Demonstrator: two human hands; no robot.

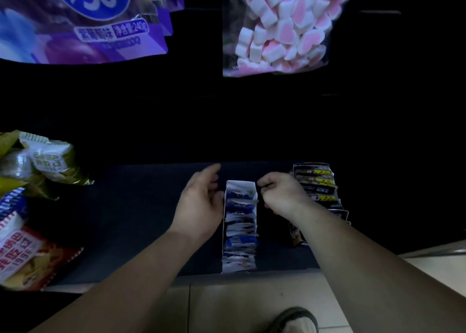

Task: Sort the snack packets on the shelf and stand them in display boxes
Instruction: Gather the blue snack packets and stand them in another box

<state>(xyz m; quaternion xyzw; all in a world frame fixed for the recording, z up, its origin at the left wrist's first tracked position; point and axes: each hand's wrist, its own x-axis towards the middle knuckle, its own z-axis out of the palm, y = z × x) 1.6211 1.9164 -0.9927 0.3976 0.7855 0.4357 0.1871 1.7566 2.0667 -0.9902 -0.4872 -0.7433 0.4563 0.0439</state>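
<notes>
A narrow white display box (228,234) stands on the dark shelf (141,221), filled with several blue-and-white snack packets (240,221) standing in a row. My left hand (199,206) rests against the box's left wall, fingers spread. My right hand (281,194) hovers at the box's right side near its far end, fingers curled in a pinch; whether it holds a packet edge is unclear. To the right stands a second display box (318,184) with black-and-yellow packets.
Green and red chip bags (48,163) (27,254) lie piled at the left of the shelf. A purple bag (83,22) and a marshmallow bag (280,27) hang above. Tiled floor (239,305) and a shoe (296,320) are below.
</notes>
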